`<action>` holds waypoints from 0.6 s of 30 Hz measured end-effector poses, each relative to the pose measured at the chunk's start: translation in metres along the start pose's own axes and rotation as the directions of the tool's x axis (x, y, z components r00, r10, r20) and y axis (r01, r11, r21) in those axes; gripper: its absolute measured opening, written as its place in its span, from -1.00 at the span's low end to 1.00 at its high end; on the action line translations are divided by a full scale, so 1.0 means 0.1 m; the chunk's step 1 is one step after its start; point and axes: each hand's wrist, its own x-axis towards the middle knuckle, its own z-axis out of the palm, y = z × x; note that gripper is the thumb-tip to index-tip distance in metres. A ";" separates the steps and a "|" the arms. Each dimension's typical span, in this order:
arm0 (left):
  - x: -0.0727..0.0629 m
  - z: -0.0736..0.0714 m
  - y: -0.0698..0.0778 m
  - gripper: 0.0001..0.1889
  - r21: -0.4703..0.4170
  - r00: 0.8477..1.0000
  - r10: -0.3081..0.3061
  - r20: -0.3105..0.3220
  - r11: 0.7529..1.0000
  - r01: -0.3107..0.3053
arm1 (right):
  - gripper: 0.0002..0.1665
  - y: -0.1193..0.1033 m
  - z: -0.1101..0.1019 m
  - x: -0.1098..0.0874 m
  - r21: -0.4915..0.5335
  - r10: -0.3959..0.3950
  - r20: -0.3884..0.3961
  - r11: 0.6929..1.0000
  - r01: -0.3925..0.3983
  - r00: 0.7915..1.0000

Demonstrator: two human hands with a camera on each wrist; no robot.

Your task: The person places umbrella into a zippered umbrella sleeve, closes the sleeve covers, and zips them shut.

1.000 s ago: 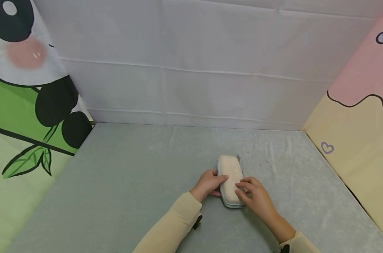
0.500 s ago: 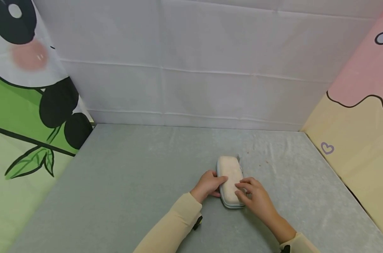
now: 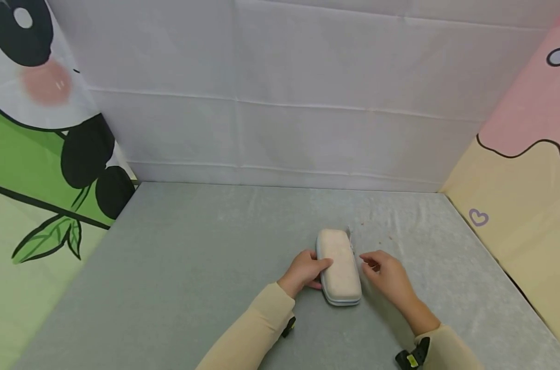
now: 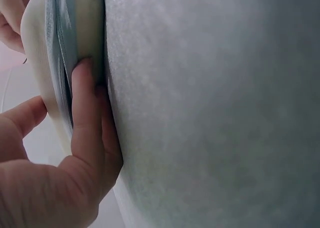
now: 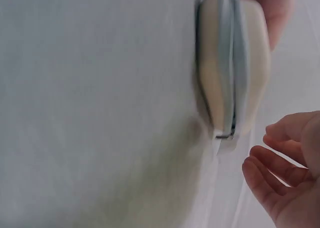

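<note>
1. Head view: left hand [image 3: 303, 271] is pinching the case [image 3: 344, 277] at its left edge; light, steady pressure is probably serving best.
2. Right hand [image 3: 388, 275] is hanging beside the case's right edge, fingers bent, holding nothing.
3. Case is lying on the bench [image 3: 205, 257].

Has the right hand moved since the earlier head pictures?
Yes: the right hand has moved rightward, away from the cream case, judged against the purple heart.
</note>
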 end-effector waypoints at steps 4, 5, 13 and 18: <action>-0.02 -0.01 0.00 -0.59 -0.003 1.000 0.003 0.000 1.000 -0.003 | -0.81 0.11 0.01 0.11 -0.046 0.044 0.053 0.998 -0.042 0.998; -0.03 -0.02 0.00 -0.59 -0.004 1.000 0.005 0.002 1.000 -0.005 | -0.80 0.14 0.01 0.13 -0.056 0.056 0.068 0.997 -0.052 0.996; -0.04 -0.02 0.00 -0.60 -0.018 1.000 0.017 0.019 1.000 -0.017 | -0.82 0.20 0.02 0.25 -0.097 0.123 0.167 0.989 -0.107 0.978; -0.02 -0.01 0.01 -0.62 -0.015 1.000 0.008 0.011 1.000 -0.008 | -0.85 0.19 0.06 0.29 -0.104 0.125 0.182 0.989 -0.108 0.975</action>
